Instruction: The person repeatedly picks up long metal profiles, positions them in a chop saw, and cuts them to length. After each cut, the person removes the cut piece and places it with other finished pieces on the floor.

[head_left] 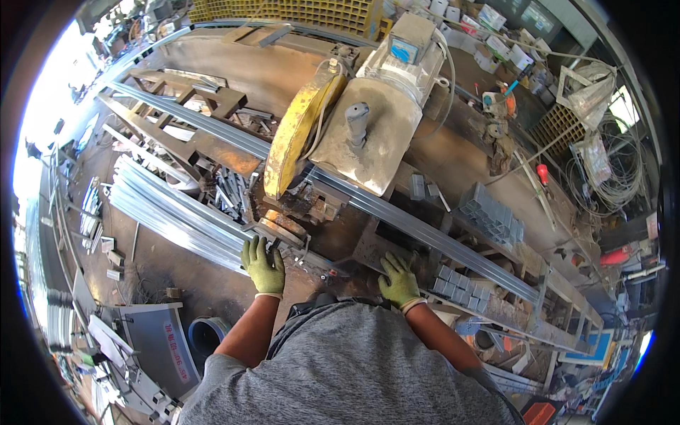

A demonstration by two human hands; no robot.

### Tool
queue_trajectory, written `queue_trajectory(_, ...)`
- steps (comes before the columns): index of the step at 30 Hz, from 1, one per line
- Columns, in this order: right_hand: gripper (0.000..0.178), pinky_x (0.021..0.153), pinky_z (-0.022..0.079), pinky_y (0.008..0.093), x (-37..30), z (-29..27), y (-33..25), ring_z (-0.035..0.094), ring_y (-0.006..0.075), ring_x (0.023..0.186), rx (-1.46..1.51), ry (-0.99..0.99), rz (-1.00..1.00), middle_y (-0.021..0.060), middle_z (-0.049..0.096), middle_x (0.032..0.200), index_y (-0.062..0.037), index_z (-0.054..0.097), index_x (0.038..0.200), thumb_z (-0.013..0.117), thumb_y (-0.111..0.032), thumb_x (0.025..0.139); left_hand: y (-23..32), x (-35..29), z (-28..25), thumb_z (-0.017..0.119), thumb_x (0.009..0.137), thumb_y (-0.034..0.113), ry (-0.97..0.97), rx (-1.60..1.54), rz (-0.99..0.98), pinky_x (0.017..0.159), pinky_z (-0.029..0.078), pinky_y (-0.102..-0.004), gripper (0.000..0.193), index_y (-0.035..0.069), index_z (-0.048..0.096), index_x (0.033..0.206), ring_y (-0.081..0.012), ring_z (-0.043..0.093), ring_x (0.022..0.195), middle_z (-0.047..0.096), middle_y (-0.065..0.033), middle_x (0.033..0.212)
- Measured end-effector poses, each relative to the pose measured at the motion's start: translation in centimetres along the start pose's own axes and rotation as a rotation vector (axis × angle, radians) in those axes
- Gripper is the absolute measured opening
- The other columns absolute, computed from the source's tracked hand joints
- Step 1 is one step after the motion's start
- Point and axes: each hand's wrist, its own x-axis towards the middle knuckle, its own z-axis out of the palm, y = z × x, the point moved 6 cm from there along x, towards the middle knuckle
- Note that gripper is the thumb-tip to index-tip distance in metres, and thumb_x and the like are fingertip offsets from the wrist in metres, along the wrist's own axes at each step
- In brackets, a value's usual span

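Observation:
My left hand (263,266), in a yellow-green work glove, is open with its fingers spread. It is beside a rusty round clamp part (285,225) at the front of a cut-off saw, and I cannot tell whether it touches. To the right, my right hand (399,282), gloved alike, is open near the bench's front edge and holds nothing that I can see. The saw's yellow blade guard (301,127) and dusty motor housing (375,113) stand above long metal profiles (453,246), which run across the bench beneath them. The guard hides the blade.
A bundle of long shiny profiles (173,212) lies at the left. Short cut tubes are stacked at the right, in one pile (490,214) and a nearer row (460,289). Metal offcuts (232,191) lie left of the saw. A round bucket (207,333) stands at lower left.

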Motion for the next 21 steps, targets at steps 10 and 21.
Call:
queue_trajectory(10, 0.06, 0.14, 0.053, 0.0545, -0.2, -0.6, -1.5, 0.057, 0.0471, 0.172, 0.07, 0.034, 0.148, 0.0201, 0.063, 0.186, -0.0043, 0.076, 0.166, 0.077, -0.031, 0.111, -20.0, 6.4, 8.2, 0.071, 0.13, 0.05, -0.139, -0.413, -0.767, 0.124, 0.06, -0.0488, 0.067, -0.007, 0.072, 0.165, -0.0385, 0.077, 0.139, 0.079, -0.0274, 0.163)
queue_trajectory(21, 0.052, 0.128, 0.062, 0.0561, -3.2, -6.5, -0.4, 0.077, 0.0476, 0.148, 0.388, 0.193, 0.258, 0.0252, 0.077, 0.167, -0.0066, 0.082, 0.158, 0.078, -0.036, 0.116, 4.2, 3.0, -5.1, 0.07, 0.121, -0.001, -0.33, -0.833, 0.198, 0.115, 0.062, -0.0459, 0.023, -0.002, 0.08, 0.142, -0.0304, 0.077, 0.126, 0.082, -0.0164, 0.138)
